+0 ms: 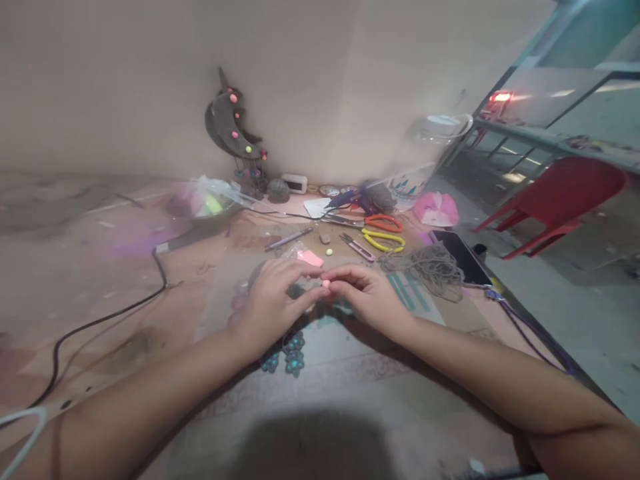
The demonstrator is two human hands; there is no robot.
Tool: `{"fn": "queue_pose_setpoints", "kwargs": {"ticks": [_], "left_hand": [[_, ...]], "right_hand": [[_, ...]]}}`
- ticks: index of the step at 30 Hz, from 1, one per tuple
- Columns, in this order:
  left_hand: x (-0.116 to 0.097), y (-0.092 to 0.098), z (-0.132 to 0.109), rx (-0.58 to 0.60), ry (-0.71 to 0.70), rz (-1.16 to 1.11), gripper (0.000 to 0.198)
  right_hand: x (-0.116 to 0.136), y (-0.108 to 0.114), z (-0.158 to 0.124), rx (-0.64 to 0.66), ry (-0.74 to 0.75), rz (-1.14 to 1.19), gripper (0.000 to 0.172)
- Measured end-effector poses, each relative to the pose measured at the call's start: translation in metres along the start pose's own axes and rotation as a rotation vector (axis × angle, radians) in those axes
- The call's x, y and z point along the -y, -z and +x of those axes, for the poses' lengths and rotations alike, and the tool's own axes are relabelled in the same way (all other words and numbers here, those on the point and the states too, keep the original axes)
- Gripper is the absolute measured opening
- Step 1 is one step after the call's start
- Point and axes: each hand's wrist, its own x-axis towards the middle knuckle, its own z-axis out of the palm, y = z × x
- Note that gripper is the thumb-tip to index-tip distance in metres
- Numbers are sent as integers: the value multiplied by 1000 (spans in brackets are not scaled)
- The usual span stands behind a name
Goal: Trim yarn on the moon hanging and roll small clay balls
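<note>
My left hand [277, 300] and my right hand [365, 293] meet over the middle of the table, fingertips together. Between them they pinch a small pink ball [326, 284], which looks like clay. Just beyond the fingers lies a flat pink piece [311, 258] and a tiny yellow-green ball [329, 252]. Under my left wrist rest teal flower-shaped pieces [290, 353] on the cardboard sheet [425, 307].
Yellow scissors [384, 240], orange-handled scissors [384, 223], a glue gun [350, 198], grey twine [430, 267], a dark phone [460, 257] and a pink cap [436, 209] lie ahead and right. A black cable [100, 320] crosses the left. A crescent ornament [231, 127] leans on the wall. A red chair [560, 200] stands at the right.
</note>
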Motion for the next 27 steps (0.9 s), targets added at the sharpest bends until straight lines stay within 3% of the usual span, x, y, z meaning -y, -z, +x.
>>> {"fn": "queue_pose_setpoints", "kwargs": {"ticks": [11,18,20,23,27], "left_hand": [[2,0,-2,-1,-134,-13,17],[4,1,-3,122,-260,284,27],[7,1,-2,157,-250,343,38],[14,1,2,174,-139,331,49],[27,2,12,152,86,199,35]], "right_hand": [[-3,-2,-5,13,16,56,18],[-7,2,3,103,-74,77,30],[-4,8,3,124,-77,-29,26],[2,22,-3,192,-32,-398,11],[1,36,-13,333,156,-792,16]]}}
